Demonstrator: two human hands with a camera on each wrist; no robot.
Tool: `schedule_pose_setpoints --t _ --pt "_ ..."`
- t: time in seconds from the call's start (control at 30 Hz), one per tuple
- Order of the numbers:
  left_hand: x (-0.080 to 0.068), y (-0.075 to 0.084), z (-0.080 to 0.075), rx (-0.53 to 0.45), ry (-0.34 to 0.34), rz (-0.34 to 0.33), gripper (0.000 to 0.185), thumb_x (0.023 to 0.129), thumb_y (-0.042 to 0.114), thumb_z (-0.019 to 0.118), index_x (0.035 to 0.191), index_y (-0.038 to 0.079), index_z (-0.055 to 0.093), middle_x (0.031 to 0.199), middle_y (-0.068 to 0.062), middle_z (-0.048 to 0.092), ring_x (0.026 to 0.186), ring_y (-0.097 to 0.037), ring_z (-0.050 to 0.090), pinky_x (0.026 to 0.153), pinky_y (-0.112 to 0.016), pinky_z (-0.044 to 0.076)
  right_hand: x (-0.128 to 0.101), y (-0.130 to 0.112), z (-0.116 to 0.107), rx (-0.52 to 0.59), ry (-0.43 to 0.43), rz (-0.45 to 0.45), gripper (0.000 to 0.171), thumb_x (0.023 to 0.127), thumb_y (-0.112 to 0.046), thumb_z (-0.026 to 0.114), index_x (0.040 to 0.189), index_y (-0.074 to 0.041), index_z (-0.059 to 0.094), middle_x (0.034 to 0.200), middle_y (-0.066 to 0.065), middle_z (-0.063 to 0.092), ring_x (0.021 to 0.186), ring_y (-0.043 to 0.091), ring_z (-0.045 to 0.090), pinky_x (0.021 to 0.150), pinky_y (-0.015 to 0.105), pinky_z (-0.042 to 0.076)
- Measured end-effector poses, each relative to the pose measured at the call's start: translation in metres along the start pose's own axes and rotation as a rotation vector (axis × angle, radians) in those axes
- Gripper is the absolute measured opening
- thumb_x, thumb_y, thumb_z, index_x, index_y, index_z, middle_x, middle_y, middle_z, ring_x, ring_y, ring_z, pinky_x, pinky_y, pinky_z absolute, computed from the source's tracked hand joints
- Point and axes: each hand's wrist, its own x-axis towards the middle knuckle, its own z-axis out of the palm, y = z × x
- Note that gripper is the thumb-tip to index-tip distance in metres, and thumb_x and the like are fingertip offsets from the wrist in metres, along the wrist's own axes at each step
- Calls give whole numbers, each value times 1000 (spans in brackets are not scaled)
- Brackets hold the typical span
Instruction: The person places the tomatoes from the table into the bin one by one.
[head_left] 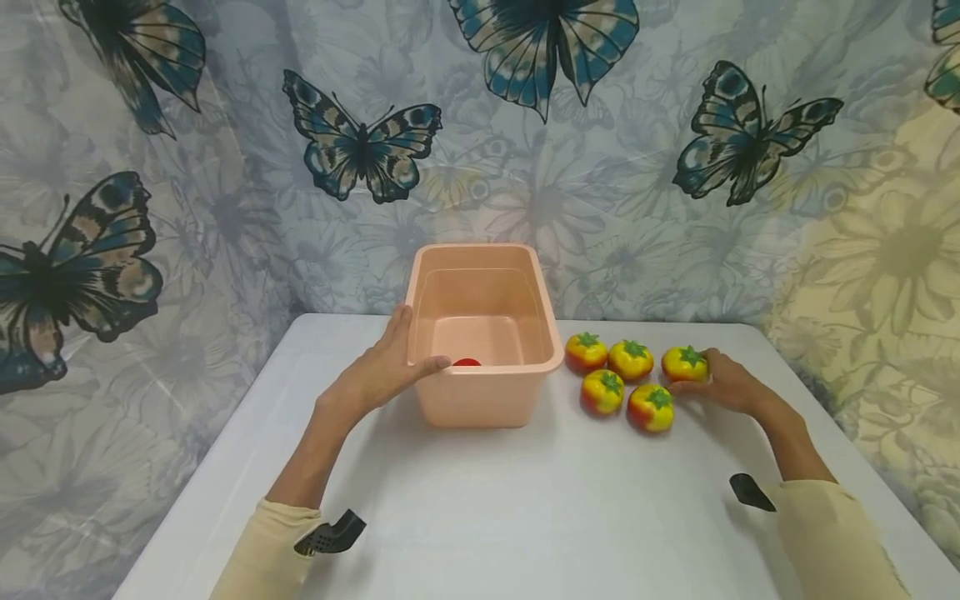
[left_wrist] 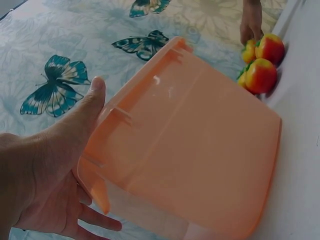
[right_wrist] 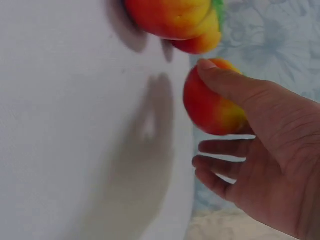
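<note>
- Head view: the peach bin (head_left: 483, 400) stands near the table's back edge, its top facing up and its near wall toward you.
- Your left hand (head_left: 378, 367) holds the bin's near-left corner, thumb over the near rim and fingers along the outside of the left wall.
- Your right hand (head_left: 727, 385) pinches the held fruit (head_left: 684, 363), red and yellow with a green top, at the right end of the group; the right wrist view shows the lower fingers spread away from it. You cannot tell whether it touches the table.
- The other four fruit (head_left: 630, 362) sit between the bin and your right hand, the leftmost just beside the bin's right rim. Only narrow gaps separate the held fruit from its nearest neighbours.
- Inside the bin, a red object (head_left: 467, 362) shows just above the near rim, which hides most of it.
- White tabletop (head_left: 555, 508) stretches from the bin and fruit toward you, and a strip runs left of your left hand.
- Your right forearm lies near the table's right edge; the butterfly-print backdrop (head_left: 547, 200) rises behind the back edge.
</note>
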Motion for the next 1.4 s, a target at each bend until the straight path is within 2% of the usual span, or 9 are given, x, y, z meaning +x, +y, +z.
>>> schedule_pose_setpoints --t 0.17,0.33,0.47,0.57,0.8,0.93,1.13,1.23,1.4 --pt "1 -2 -2 -2 7 16 104 73 78 43 145 28 -13 149 12 -16 138 -13 -1 104 -50 24 -6 -16 -16 76 171 -16 93 82 -45 64 127 12 7 109 35 40 92 42 47 75 50 41" --pt "0 -4 -3 -8 1 4 105 73 78 43 145 26 -14 149 13 -17 138 -11 -3 106 -49 22 -10 -44 -26 137 307 -113 89 80 -29 70 129 7 4 111 36 37 91 43 47 77 51 42" --pt "0 -5 -2 -24 -3 -8 106 73 77 45 145 26 -13 149 14 -17 138 -11 -3 106 -49 21 -16 -72 -30 140 278 -168 93 83 -30 66 141 -7 -2 117 32 40 91 39 50 76 52 45" --pt "1 -6 -1 -16 0 -12 106 72 78 44 145 27 -12 149 14 -16 138 -11 -3 106 -49 21 -17 -93 -30 136 243 -188 91 84 -38 63 145 -14 0 117 23 45 93 34 52 76 48 46" --pt "3 -6 0 -8 10 -14 105 71 80 43 145 31 -12 148 16 -17 138 -12 -2 105 -50 23 -14 -144 -28 285 259 -247 83 87 -43 58 144 -16 4 120 11 41 100 27 47 81 45 44" --pt "4 -6 1 -9 9 -14 105 71 80 43 145 30 -12 148 16 -17 138 -11 -2 106 -49 22 -8 -175 -26 340 276 -309 83 86 -42 59 145 -20 5 127 10 39 109 29 45 90 55 39" --pt "2 -6 3 -21 29 -14 106 71 80 43 146 28 -11 148 16 -16 138 -11 -1 107 -47 21 9 -220 -8 287 233 -374 86 81 -52 60 146 -31 8 144 4 29 128 28 31 98 61 27" --pt "2 -6 4 -30 34 -26 106 70 80 43 145 29 -11 148 17 -16 138 -10 0 107 -47 21 20 -234 7 268 205 -439 80 79 -54 62 143 -32 18 139 0 32 125 22 31 100 57 27" --pt "3 -5 6 -37 31 -22 107 70 80 44 146 29 -11 149 16 -15 138 -11 1 106 -48 23 32 -241 27 6 195 -494 74 78 -64 55 136 -21 39 133 2 38 122 25 25 95 54 27"
